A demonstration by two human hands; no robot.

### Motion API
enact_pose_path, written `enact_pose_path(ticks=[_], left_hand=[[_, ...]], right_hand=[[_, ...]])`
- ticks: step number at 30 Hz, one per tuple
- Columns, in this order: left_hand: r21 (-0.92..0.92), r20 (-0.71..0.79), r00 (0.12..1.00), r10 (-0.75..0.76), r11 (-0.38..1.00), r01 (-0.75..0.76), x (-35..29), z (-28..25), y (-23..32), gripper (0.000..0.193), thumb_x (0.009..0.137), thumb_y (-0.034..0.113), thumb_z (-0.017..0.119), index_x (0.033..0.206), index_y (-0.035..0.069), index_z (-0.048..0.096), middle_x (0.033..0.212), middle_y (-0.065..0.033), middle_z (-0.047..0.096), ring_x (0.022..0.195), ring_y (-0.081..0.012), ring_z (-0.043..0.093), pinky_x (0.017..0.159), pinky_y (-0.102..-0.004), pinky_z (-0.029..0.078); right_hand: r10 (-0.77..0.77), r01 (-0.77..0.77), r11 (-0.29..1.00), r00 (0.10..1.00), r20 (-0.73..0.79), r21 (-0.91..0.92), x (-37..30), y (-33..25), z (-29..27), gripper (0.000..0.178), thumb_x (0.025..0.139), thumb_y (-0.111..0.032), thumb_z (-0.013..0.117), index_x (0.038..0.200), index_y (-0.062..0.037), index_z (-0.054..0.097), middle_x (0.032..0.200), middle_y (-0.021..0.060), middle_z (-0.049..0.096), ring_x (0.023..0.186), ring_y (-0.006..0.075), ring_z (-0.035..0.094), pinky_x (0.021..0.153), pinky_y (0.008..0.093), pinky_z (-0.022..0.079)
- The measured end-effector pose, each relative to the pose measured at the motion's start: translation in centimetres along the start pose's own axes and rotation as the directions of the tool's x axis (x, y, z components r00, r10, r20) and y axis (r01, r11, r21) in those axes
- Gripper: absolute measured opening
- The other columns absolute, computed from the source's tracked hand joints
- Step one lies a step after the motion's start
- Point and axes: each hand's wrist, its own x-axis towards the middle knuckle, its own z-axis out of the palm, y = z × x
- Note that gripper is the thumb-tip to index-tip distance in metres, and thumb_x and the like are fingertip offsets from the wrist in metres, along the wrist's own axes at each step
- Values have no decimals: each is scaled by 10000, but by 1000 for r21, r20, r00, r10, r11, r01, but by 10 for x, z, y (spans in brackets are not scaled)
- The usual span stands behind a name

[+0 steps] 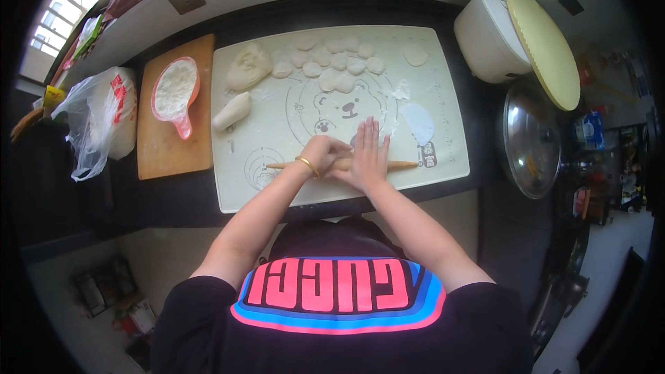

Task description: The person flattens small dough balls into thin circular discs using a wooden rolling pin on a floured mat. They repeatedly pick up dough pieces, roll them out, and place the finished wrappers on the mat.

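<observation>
A wooden rolling pin point(402, 165) with tapered ends lies crosswise on the pale printed mat point(443, 97). My right hand point(369, 158) rests flat over its middle, fingers stretched out and pointing away from me. Just left of it, my left hand point(325, 152), with a gold bangle at the wrist, has its fingers bent in beside the pin; what they hold is hidden. Several small flattened dough rounds point(339, 61) sit at the mat's far side, and one thin dough wrapper point(415, 55) lies apart at the far right. A large dough lump point(249, 67) and a smaller dough piece point(233, 111) are on the left.
A white dough scraper point(418, 124) lies right of my hands near scattered flour point(400, 90). On the left, a wooden board point(156, 156) carries a pink scoop of flour point(183, 127) beside a plastic bag point(104, 118). A white bin point(488, 38), yellow lid point(547, 48) and glass lid point(530, 142) stand right.
</observation>
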Motion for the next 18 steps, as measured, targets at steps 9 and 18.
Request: enact_pose_path(ticks=[9, 18], left_hand=[[85, -78, 996, -31, 996, 37, 6, -5, -6, 245, 747, 95, 638, 981, 30, 670, 929, -164, 655, 870, -285, 636, 786, -353, 489], [108, -72, 996, -48, 993, 55, -4, -2, 4, 198, 768, 137, 628, 924, 25, 678, 887, -171, 655, 852, -304, 631, 784, -354, 483]], right_hand=[[-103, 90, 993, 978, 183, 76, -64, -3, -3, 1364, 531, -729, 663, 1384, 132, 38, 1465, 314, 9, 1386, 410, -30, 1073, 581, -12], [-46, 43, 998, 997, 69, 36, -12, -2, 1, 1411, 483, -733, 680, 1402, 93, -2, 1483, 275, -4, 1397, 372, -15, 1069, 595, 42]])
